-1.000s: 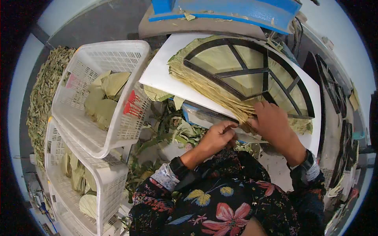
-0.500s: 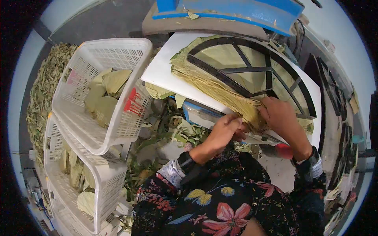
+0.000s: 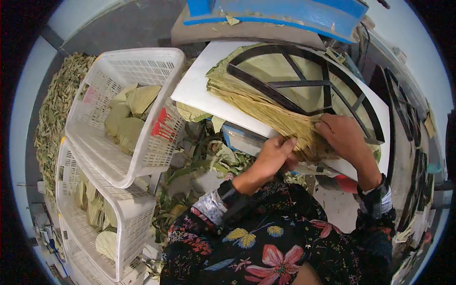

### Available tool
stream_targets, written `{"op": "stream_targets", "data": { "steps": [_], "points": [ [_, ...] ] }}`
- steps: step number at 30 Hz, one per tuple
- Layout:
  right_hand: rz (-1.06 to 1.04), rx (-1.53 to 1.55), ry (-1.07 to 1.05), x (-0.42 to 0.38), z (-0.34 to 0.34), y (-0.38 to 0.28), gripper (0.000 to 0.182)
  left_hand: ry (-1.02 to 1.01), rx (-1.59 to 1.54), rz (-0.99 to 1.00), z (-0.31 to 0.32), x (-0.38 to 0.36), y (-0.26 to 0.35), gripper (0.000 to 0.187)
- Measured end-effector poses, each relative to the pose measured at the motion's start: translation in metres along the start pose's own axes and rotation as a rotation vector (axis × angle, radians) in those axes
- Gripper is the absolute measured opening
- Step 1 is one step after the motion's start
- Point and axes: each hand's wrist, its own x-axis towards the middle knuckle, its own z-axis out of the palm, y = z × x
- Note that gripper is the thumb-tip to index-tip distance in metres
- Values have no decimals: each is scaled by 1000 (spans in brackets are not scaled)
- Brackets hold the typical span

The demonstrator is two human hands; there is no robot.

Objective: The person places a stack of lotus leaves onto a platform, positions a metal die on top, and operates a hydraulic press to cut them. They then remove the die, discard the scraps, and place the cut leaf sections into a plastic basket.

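A thick stack of dried leaves [image 3: 256,104] lies on a white board [image 3: 192,88], its near edge hanging over the board's front side. On top of the stack rests a black semicircular metal cutting frame [image 3: 299,84] with inner dividing bars. My left hand [image 3: 275,154] is closed on the overhanging leaf edges, thumb on top and fingers partly hidden beneath. Beside the frame's near edge, my right hand [image 3: 341,133] pinches the same leaves between thumb and bent fingers.
White plastic baskets [image 3: 126,173] holding cut leaf pieces [image 3: 126,126] stand stacked at left. A heap of leaf scraps [image 3: 61,109] lies beyond them, with more scraps on the floor. A blue machine [image 3: 280,12] stands behind the board. Black metal frames [image 3: 403,104] lean at right.
Both hands have shifted very slightly and still hold the leaf edges. The leaves between them are spread a little wider. The cutting frame stays on the stack.
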Motion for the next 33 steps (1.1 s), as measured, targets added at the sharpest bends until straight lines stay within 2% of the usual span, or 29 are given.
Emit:
{"op": "stream_targets", "data": {
  "steps": [2, 6, 12, 14, 18, 22, 24, 25, 27, 28, 30, 32, 33],
  "points": [
    [-5, -41, -1, 1, 3, 4, 27, -8, 216, 105, -9, -2, -1, 31],
    [-11, -34, 14, 0, 5, 5, 27, -12, 153, 119, -13, -12, 14, 36],
    [-33, -11, 43, 0, 5, 7, 27, -33, -13, -41, 2, -9, 28, 35],
    [-26, -19, 47, 1, 7, 7, 27, -116, -160, -128, 1, 1, 22, 36],
    [-17, -46, 76, -1, 12, 8, 25, -72, -223, -187, 19, 12, 18, 30],
    [45, -64, 75, 0, 17, 6, 22, -59, -133, -89, 26, 19, 13, 23],
    [-122, -214, 151, 0, 23, 9, 22, -52, -103, -70, 27, 19, 10, 22],
    [-122, -213, 151, 1, 27, 8, 22, -58, -102, -47, 26, 19, 7, 22],
    [12, -199, 163, 4, 32, 5, 22, -64, -101, -26, 26, 19, 10, 22],
    [13, -198, 161, 3, 33, 5, 22, -83, -41, 9, 27, 18, 14, 20],
    [-33, -253, 57, 2, 32, 4, 23, -102, 17, 41, 25, 19, 18, 19],
    [-23, -244, 27, -2, 26, -4, 24, -174, 206, 228, 18, 21, 19, 18],
    [-17, -236, 3, -3, 23, -8, 25, -176, 206, 230, 17, 19, 23, 18]
  ]
}}
